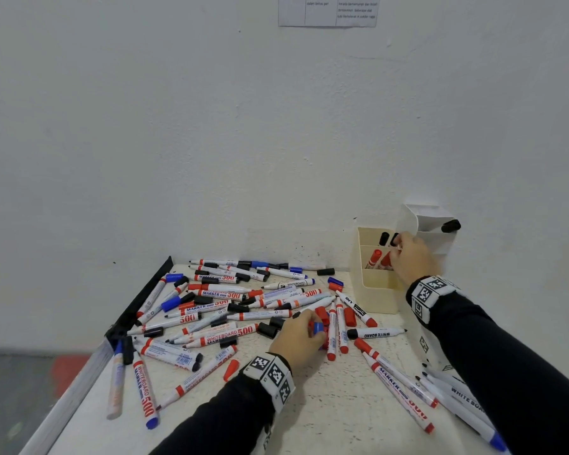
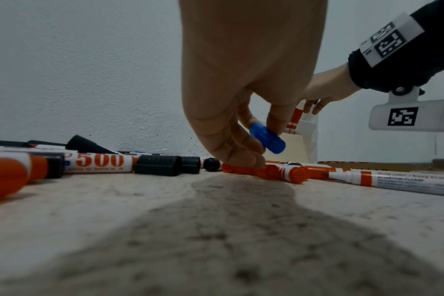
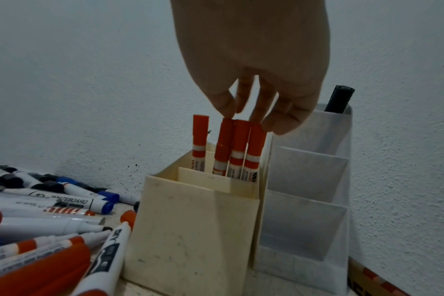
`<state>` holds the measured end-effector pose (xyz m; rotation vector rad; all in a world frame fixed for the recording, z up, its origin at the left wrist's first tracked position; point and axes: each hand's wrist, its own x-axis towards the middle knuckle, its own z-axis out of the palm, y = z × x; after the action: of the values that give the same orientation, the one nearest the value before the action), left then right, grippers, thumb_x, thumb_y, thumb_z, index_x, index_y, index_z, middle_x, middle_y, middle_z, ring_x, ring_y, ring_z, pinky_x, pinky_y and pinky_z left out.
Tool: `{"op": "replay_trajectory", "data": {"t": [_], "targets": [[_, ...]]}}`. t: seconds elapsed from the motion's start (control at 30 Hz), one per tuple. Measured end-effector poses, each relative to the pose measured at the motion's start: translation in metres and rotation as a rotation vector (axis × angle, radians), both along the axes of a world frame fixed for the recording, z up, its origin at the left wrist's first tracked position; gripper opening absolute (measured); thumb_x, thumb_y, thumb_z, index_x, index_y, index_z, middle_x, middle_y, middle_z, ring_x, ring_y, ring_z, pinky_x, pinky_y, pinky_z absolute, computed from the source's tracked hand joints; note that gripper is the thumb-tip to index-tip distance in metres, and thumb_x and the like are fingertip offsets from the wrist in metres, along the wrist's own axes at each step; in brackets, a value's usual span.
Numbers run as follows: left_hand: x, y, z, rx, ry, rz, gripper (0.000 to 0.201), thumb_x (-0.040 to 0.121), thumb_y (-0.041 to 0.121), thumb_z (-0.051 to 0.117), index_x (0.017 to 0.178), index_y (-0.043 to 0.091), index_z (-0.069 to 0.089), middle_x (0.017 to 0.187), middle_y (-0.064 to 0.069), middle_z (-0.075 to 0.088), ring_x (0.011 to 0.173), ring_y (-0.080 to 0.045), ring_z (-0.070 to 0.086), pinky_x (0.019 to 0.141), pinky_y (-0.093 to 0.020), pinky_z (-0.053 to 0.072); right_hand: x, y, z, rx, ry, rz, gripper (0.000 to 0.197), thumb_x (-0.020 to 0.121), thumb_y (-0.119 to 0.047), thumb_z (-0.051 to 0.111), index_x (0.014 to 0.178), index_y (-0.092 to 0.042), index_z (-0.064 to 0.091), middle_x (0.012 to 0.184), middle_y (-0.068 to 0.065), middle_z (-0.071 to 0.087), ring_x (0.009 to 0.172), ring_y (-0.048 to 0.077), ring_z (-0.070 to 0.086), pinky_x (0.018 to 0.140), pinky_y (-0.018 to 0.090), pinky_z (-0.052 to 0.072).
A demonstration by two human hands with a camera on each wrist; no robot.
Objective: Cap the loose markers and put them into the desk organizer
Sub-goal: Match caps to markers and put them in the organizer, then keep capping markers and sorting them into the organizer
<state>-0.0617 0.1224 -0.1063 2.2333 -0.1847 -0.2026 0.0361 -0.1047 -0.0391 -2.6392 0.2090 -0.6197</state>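
My left hand (image 1: 304, 334) hovers low over the marker pile and pinches a loose blue cap (image 2: 266, 138) (image 1: 317, 327) between thumb and fingers. Its lower fingers (image 2: 241, 158) touch a red marker (image 2: 269, 172) lying on the table. My right hand (image 3: 248, 118) (image 1: 399, 249) hangs over the cream desk organizer (image 3: 190, 220) (image 1: 375, 297). Its fingertips (image 3: 227, 112) rest on the caps of several capped red markers (image 3: 238, 148) that stand upright in a middle compartment. It grips nothing that I can see.
Loose markers and caps (image 1: 230, 303) in red, blue and black cover the table's left and middle, with more at the near right (image 1: 408, 389). A white tiered organizer (image 3: 304, 180) with one black marker (image 3: 338, 98) stands against the wall. The table's left edge (image 1: 79, 382) drops off.
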Motion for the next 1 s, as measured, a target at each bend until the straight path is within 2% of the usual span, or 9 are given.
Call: {"op": "replay_trajectory", "data": {"t": [0.07,0.17,0.3,0.4,0.67,0.77,0.9,1.0], "targets": [[0.0,0.002,0.0,0.0,0.009,0.004,0.011,0.093,0.024,0.053,0.101,0.027,0.046,0.091,0.004,0.056,0.085,-0.011,0.056,0.07,-0.016,0.044,0.001,0.001,-0.003,-0.055,-0.019,0.031,0.022,0.094,-0.016,0.043,0.106,-0.009,0.06,0.106,0.014,0.06,0.096,0.033,0.054,0.081,0.042,0.049],[0.0,0.003,-0.001,-0.02,0.013,0.013,0.011,0.093,0.022,0.054,0.101,0.026,0.047,0.09,0.005,0.056,0.081,-0.008,0.055,0.065,-0.013,0.041,-0.002,0.005,-0.005,-0.095,-0.006,-0.011,0.026,0.093,-0.026,0.043,0.1,-0.012,0.063,0.102,0.01,0.064,0.097,0.033,0.054,0.084,0.044,0.047],[-0.001,0.005,-0.002,-0.057,0.004,0.036,0.011,0.092,0.019,0.053,0.099,0.024,0.047,0.084,0.004,0.055,0.069,-0.005,0.05,0.062,-0.013,0.039,-0.003,0.006,-0.007,-0.168,0.045,-0.075,0.022,0.092,-0.023,0.047,0.108,-0.015,0.059,0.113,0.007,0.059,0.106,0.031,0.049,0.09,0.041,0.04],[-0.003,0.008,-0.001,-0.068,-0.019,0.05,0.01,0.091,0.016,0.054,0.097,0.022,0.047,0.078,0.005,0.05,0.063,-0.004,0.044,0.06,-0.012,0.038,-0.005,0.009,-0.009,-0.184,0.041,-0.087,0.027,0.091,-0.021,0.048,0.116,-0.014,0.057,0.122,0.008,0.055,0.111,0.031,0.046,0.092,0.041,0.038],[0.0,0.026,0.002,-0.049,-0.102,0.138,0.011,0.088,0.013,0.058,0.094,0.017,0.049,0.086,0.003,0.049,0.068,-0.005,0.045,0.064,-0.013,0.04,-0.01,0.029,-0.008,-0.179,0.061,-0.105,0.031,0.088,-0.019,0.05,0.117,-0.009,0.057,0.124,0.013,0.051,0.114,0.033,0.043,0.095,0.042,0.036],[0.0,0.038,0.003,-0.076,-0.088,0.18,0.012,0.089,0.012,0.056,0.096,0.017,0.048,0.092,-0.001,0.052,0.07,-0.007,0.047,0.062,-0.012,0.04,-0.015,0.039,-0.007,-0.133,-0.042,-0.131,0.031,0.087,-0.017,0.053,0.117,-0.008,0.056,0.121,0.016,0.048,0.109,0.035,0.043,0.09,0.043,0.035],[0.0,0.062,0.009,-0.073,-0.095,0.241,0.013,0.09,0.013,0.055,0.099,0.018,0.047,0.092,0.0,0.052,0.076,-0.01,0.051,0.064,-0.014,0.041,-0.022,0.073,0.0,-0.117,-0.121,0.018,0.022,0.085,-0.016,0.052,0.105,-0.01,0.059,0.111,0.013,0.052,0.104,0.03,0.047,0.087,0.042,0.039],[-0.001,0.087,0.014,-0.037,-0.118,0.312,0.012,0.089,0.013,0.057,0.098,0.016,0.05,0.093,-0.002,0.054,0.079,-0.012,0.051,0.064,-0.016,0.039,-0.025,0.11,0.006,0.008,-0.008,0.218,0.012,0.088,-0.016,0.051,0.096,-0.014,0.059,0.101,0.004,0.059,0.091,0.02,0.054,0.078,0.033,0.046]]}}
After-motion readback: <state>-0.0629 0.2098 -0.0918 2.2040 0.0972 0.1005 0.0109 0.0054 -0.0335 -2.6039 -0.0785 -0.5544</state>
